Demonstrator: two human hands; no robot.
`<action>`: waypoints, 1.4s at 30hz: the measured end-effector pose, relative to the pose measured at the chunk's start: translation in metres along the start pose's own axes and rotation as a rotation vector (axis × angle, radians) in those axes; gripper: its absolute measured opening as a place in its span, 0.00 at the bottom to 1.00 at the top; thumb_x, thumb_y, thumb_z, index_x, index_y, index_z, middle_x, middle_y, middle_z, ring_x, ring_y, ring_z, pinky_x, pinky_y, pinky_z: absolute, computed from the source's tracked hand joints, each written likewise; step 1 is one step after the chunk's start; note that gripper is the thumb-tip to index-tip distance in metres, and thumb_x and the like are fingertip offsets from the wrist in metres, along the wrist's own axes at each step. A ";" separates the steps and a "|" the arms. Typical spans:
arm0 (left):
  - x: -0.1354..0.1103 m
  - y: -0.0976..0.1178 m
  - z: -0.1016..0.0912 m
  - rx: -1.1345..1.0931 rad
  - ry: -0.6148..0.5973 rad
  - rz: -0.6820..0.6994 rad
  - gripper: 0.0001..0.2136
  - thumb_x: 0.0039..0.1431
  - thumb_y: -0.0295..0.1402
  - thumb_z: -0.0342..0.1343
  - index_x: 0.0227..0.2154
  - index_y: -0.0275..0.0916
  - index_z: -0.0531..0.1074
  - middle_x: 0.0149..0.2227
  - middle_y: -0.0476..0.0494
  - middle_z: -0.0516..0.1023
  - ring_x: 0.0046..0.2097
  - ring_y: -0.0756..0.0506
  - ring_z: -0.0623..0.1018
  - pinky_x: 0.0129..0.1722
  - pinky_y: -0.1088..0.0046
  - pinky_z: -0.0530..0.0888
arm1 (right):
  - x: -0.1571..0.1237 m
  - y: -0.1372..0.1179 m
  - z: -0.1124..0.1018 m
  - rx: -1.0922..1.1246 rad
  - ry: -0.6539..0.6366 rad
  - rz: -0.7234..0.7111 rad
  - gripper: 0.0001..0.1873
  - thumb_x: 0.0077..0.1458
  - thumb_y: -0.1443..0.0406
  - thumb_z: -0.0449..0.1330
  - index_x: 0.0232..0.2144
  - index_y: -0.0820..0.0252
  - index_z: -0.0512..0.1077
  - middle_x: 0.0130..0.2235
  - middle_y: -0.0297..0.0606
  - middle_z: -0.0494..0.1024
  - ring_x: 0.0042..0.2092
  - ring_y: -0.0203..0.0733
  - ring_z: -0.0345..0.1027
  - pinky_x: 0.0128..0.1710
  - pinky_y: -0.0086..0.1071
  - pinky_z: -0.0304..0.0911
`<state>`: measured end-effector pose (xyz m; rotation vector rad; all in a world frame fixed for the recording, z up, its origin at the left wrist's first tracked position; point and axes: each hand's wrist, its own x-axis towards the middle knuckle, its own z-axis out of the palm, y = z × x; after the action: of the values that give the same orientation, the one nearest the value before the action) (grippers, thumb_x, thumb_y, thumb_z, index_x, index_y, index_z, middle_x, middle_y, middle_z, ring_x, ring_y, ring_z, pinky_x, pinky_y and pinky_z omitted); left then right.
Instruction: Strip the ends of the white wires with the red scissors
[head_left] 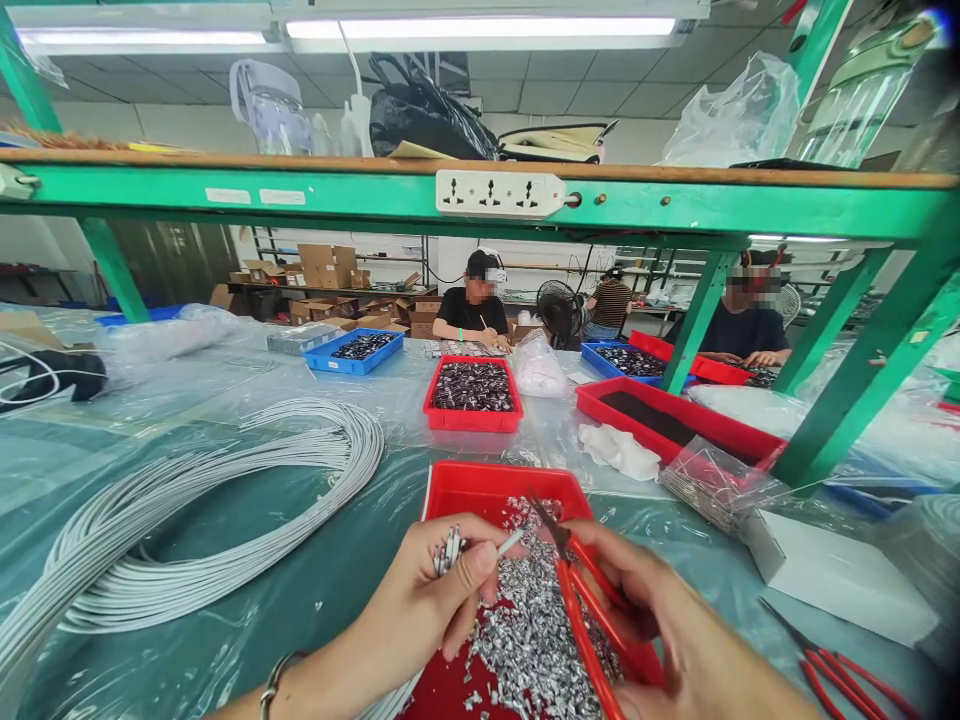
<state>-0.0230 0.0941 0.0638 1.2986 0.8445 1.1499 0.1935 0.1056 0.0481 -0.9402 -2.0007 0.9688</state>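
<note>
My left hand point(442, 580) is closed round several thin white cables point(511, 543). One cable end sticks out between thumb and forefinger, pointing right, while ends with metal tips show in a bunch behind the thumb. My right hand point(645, 610) grips long-nose pliers with red handles point(574, 600), their dark pointed jaws aimed up and left. The jaws are close to the cable end but apart from it. Both hands are over a red tray point(495, 480) heaped with small shiny metal pieces point(525, 630). The cables' lower run is partly hidden beneath my left forearm.
A coil of white cables point(352, 450) lies at left. Ahead stands a red tray of dark parts point(474, 395). A second pair of red-handled pliers point(825, 665) and a white box point(840, 580) lie at right. Green shelf posts rise there. People sit across the table.
</note>
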 end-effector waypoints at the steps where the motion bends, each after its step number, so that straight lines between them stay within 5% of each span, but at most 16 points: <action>1: 0.000 0.000 -0.001 -0.002 0.001 0.007 0.14 0.53 0.43 0.53 0.30 0.35 0.72 0.20 0.54 0.66 0.11 0.61 0.59 0.11 0.84 0.50 | -0.002 0.005 -0.002 -0.049 -0.021 -0.006 0.40 0.36 0.65 0.63 0.54 0.53 0.58 0.47 0.45 0.69 0.45 0.53 0.66 0.41 0.40 0.68; 6: 0.003 0.000 -0.002 -0.019 -0.035 0.023 0.13 0.54 0.42 0.53 0.31 0.35 0.73 0.19 0.54 0.66 0.11 0.61 0.59 0.10 0.84 0.47 | 0.001 0.008 -0.011 -0.203 -0.108 0.059 0.42 0.34 0.58 0.63 0.55 0.52 0.58 0.44 0.48 0.71 0.40 0.57 0.68 0.35 0.46 0.69; 12: 0.003 0.000 -0.003 -0.026 -0.063 0.022 0.13 0.54 0.42 0.53 0.31 0.35 0.73 0.18 0.54 0.65 0.10 0.61 0.56 0.10 0.83 0.46 | 0.007 -0.010 -0.008 -0.194 -0.158 0.126 0.39 0.33 0.60 0.63 0.52 0.55 0.63 0.39 0.45 0.72 0.38 0.54 0.68 0.37 0.46 0.67; 15: 0.000 0.000 -0.002 0.002 -0.067 0.028 0.14 0.54 0.42 0.53 0.31 0.35 0.73 0.17 0.54 0.64 0.11 0.61 0.56 0.10 0.83 0.46 | 0.015 -0.013 -0.008 -0.109 -0.054 0.044 0.33 0.36 0.64 0.62 0.50 0.55 0.64 0.32 0.38 0.72 0.31 0.45 0.68 0.29 0.36 0.68; 20: -0.003 0.000 0.001 0.038 -0.033 0.021 0.15 0.54 0.45 0.52 0.29 0.36 0.72 0.18 0.55 0.63 0.12 0.61 0.55 0.12 0.83 0.49 | 0.031 -0.019 -0.022 0.164 0.233 -0.068 0.20 0.50 0.59 0.57 0.46 0.54 0.66 0.18 0.25 0.57 0.17 0.33 0.52 0.19 0.27 0.61; 28: 0.002 -0.001 0.001 0.138 0.017 0.007 0.15 0.54 0.45 0.52 0.30 0.35 0.68 0.19 0.54 0.65 0.12 0.59 0.60 0.12 0.83 0.51 | 0.022 -0.032 -0.003 0.306 -0.068 0.020 0.24 0.46 0.61 0.61 0.48 0.54 0.64 0.38 0.39 0.73 0.39 0.44 0.69 0.38 0.33 0.68; 34: 0.000 0.001 0.005 0.178 0.093 -0.022 0.16 0.52 0.46 0.53 0.25 0.37 0.64 0.12 0.57 0.61 0.13 0.57 0.58 0.13 0.83 0.57 | 0.010 -0.015 -0.006 0.085 0.009 0.041 0.36 0.40 0.62 0.60 0.55 0.58 0.58 0.50 0.46 0.68 0.49 0.52 0.64 0.45 0.39 0.65; 42: 0.002 0.002 0.004 0.146 0.120 -0.005 0.15 0.52 0.45 0.54 0.26 0.38 0.62 0.11 0.60 0.58 0.12 0.58 0.56 0.12 0.85 0.54 | 0.006 -0.008 -0.004 -0.298 -0.101 0.153 0.41 0.33 0.64 0.62 0.54 0.49 0.58 0.42 0.44 0.70 0.42 0.55 0.67 0.41 0.47 0.66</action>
<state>-0.0193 0.0952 0.0662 1.3554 1.0358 1.1891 0.1912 0.1082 0.0581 -1.2419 -2.2260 0.8254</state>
